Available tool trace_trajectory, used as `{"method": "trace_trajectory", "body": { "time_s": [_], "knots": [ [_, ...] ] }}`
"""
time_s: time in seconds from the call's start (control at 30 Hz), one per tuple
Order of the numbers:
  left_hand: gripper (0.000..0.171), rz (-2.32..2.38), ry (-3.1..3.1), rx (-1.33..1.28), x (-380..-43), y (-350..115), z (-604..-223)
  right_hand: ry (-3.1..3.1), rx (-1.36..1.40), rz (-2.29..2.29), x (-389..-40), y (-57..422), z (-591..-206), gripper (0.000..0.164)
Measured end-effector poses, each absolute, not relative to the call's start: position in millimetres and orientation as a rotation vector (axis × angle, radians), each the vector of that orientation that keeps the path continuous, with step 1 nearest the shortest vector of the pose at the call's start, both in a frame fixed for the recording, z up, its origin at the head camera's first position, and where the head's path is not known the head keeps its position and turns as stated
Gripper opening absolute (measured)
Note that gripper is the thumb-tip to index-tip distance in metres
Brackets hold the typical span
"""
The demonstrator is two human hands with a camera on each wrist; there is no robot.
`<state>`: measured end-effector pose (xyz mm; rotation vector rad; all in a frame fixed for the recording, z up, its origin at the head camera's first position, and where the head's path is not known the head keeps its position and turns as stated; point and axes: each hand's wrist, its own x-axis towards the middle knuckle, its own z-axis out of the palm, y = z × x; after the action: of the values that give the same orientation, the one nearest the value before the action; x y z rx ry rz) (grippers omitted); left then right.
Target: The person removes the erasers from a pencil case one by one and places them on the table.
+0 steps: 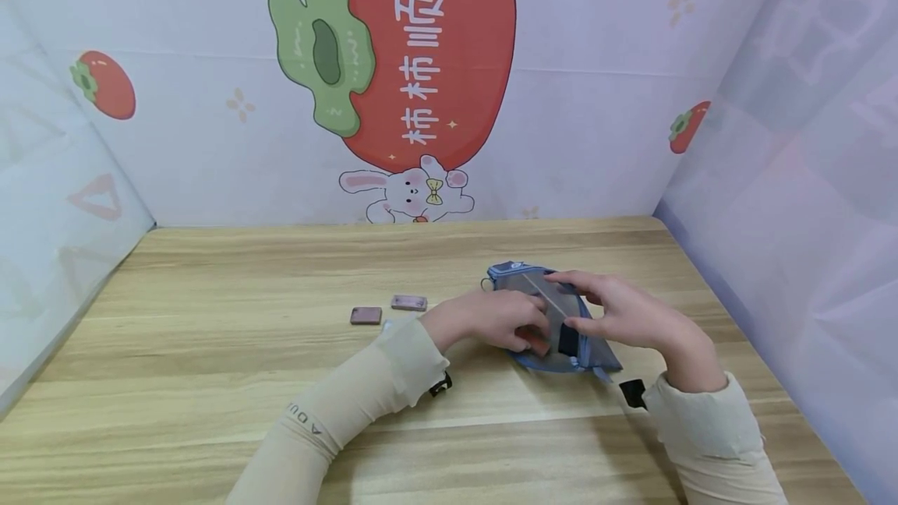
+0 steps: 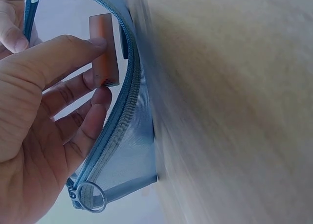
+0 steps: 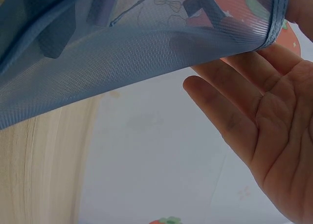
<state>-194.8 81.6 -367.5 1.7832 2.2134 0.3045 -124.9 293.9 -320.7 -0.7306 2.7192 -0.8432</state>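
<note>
A blue mesh zip pouch (image 1: pixel 512 280) stands with its mouth spread wide. My left hand (image 1: pixel 501 319) reaches into that mouth and pinches a small orange-brown block (image 2: pixel 103 50) between thumb and fingers. The zip edge (image 2: pixel 128 82) curves around the block in the left wrist view. My right hand (image 1: pixel 631 316) holds the pouch's right side at the rim, some fingers lying along the outside of the mesh (image 3: pixel 146 57). Inside the pouch is a dark piece (image 1: pixel 570 340), and blurred shapes show through the mesh in the right wrist view.
Two small mauve blocks, one nearer (image 1: pixel 365 316) and one farther (image 1: pixel 409 302), lie on the wooden table (image 1: pixel 210 380) left of the pouch. A pale blue item beside my left sleeve (image 1: pixel 410 357) is mostly hidden. Printed white walls (image 1: pixel 596 139) border the table.
</note>
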Motion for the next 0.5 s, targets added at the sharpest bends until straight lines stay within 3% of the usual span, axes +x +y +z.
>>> {"method": "trace_trajectory", "body": {
  "time_s": [0.5],
  "knots": [
    [0.018, 0.362, 2.228, 1.777, -191, 71, -364, 2.727, -0.737, -0.83, -124, 293, -319, 0.057]
  ]
}}
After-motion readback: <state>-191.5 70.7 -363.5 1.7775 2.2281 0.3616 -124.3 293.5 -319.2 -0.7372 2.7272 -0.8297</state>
